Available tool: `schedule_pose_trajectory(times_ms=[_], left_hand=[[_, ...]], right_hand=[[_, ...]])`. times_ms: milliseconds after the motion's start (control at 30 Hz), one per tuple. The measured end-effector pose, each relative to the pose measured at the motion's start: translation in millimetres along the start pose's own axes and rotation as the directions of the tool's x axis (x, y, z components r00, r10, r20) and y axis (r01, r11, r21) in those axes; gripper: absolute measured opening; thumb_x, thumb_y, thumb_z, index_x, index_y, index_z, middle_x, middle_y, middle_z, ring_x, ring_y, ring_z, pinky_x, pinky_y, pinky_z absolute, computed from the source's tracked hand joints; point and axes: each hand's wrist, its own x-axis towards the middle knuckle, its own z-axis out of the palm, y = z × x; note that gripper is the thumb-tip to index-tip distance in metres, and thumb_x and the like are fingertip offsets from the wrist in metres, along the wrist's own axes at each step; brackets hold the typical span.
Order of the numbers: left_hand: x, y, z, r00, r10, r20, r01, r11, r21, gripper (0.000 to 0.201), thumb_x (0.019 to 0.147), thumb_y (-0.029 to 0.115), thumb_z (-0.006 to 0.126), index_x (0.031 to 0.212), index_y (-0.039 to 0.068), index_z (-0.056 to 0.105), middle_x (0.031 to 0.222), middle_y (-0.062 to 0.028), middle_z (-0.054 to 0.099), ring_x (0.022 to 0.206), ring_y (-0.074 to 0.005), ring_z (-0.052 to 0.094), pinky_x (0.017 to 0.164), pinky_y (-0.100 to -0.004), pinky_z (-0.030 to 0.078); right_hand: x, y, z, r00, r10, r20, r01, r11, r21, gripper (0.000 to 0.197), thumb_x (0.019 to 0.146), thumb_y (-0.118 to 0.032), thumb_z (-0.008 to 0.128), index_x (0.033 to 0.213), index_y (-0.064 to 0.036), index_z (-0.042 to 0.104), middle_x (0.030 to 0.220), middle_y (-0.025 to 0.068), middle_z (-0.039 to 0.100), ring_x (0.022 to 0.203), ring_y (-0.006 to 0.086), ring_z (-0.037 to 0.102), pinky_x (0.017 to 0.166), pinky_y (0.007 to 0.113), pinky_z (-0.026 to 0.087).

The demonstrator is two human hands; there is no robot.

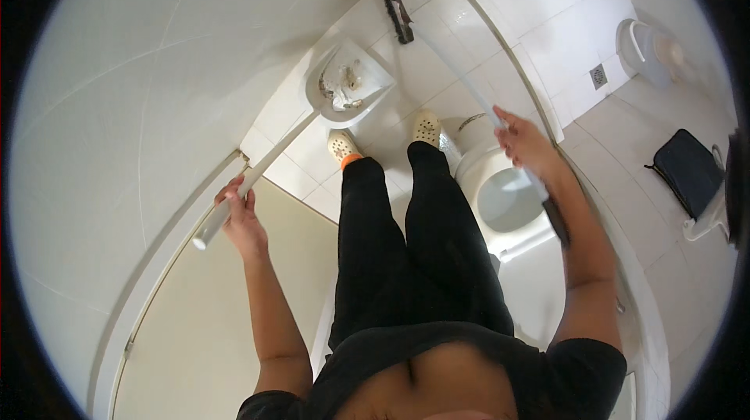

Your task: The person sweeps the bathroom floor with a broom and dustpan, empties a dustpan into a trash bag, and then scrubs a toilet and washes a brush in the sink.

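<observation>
My left hand (241,213) is wrapped round the long pale handle of a dustpan (370,78). The white pan rests on the tiled floor near the wall, with crumpled paper and dark debris (344,84) in it. My right hand (522,137) grips the light shaft of a broom (453,63), whose dark end shows by my forearm. The broom's dark bristle head (396,10) lies on the tiles at the far side, ahead and to the right of the dustpan. A gap of bare tile separates the two.
To my right stands a white toilet (508,200) with its bowl uncovered. A raised sill (525,68) runs along the right. Beyond it are a floor drain (598,76), a pale bucket (644,49) and a dark flat bag-like item (687,168). A cream door panel (211,318) is at my left.
</observation>
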Motion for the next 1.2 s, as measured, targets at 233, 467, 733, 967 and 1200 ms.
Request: schedule_pose_trajectory(times_ms=[233, 467, 733, 967, 1200], left_hand=[[-29.6, 42.4, 5.2, 0.997, 0.073, 0.041, -0.080, 0.967, 0.241, 0.021, 0.085, 0.019, 0.063, 0.093, 0.000, 0.058, 0.100, -0.0092, 0.061, 0.088, -0.0144, 0.056, 0.080, -0.0262, 0.045], [-65.0, 62.4, 17.1, 0.964, 0.192, 0.181, -0.245, 0.909, 0.338, 0.023, 0.084, 0.022, 0.066, 0.093, 0.002, 0.059, 0.102, -0.0095, 0.061, 0.092, -0.0188, 0.056, 0.086, -0.0322, 0.043], [-60.9, 127.8, 1.7, 0.892, 0.190, 0.411, -0.348, 0.867, 0.356, 0.018, 0.084, 0.017, 0.065, 0.091, 0.001, 0.058, 0.097, -0.0090, 0.060, 0.091, -0.0181, 0.056, 0.087, -0.0306, 0.044], [-26.2, 165.3, 1.1, 0.834, 0.041, 0.550, -0.352, 0.807, 0.475, 0.012, 0.088, 0.014, 0.058, 0.091, 0.002, 0.058, 0.099, -0.0071, 0.058, 0.094, -0.0169, 0.054, 0.086, -0.0288, 0.043], [-9.9, 155.6, 30.7, 0.730, -0.044, 0.682, -0.456, 0.712, 0.534, 0.009, 0.087, 0.011, 0.058, 0.090, 0.003, 0.057, 0.095, -0.0061, 0.056, 0.090, -0.0156, 0.053, 0.082, -0.0282, 0.043]], right_hand=[[-133.5, 60.2, 113.4, 0.921, -0.289, -0.262, 0.189, 0.918, -0.348, 0.056, 0.086, -0.010, 0.049, 0.139, -0.0103, 0.032, 0.096, 0.0179, 0.058, 0.087, 0.0270, 0.057, 0.076, 0.035, 0.047], [-143.8, 94.5, 189.8, 0.808, -0.299, -0.508, 0.164, 0.942, -0.294, 0.052, 0.085, -0.010, 0.050, 0.133, 0.0023, 0.033, 0.098, 0.0286, 0.056, 0.092, 0.0443, 0.054, 0.081, 0.047, 0.042], [-247.9, 72.3, 239.7, 0.916, 0.295, -0.271, 0.052, 0.583, 0.811, 0.061, 0.088, -0.009, 0.043, 0.143, -0.0040, 0.016, 0.075, 0.0042, 0.046, 0.056, 0.0096, 0.043, 0.040, 0.024, 0.037], [-191.4, 78.7, 195.2, 0.923, 0.360, -0.134, 0.150, -0.018, 0.988, 0.021, 0.087, -0.008, 0.034, 0.068, -0.0036, 0.041, 0.048, 0.0021, 0.033, 0.036, 0.0127, 0.033, 0.030, 0.026, 0.027], [-58.3, 112.0, 68.9, 0.890, 0.180, -0.419, 0.258, 0.559, 0.788, 0.004, 0.070, -0.004, 0.049, 0.066, -0.0053, 0.050, 0.058, 0.0063, 0.046, 0.047, 0.0166, 0.047, 0.039, 0.026, 0.034]])
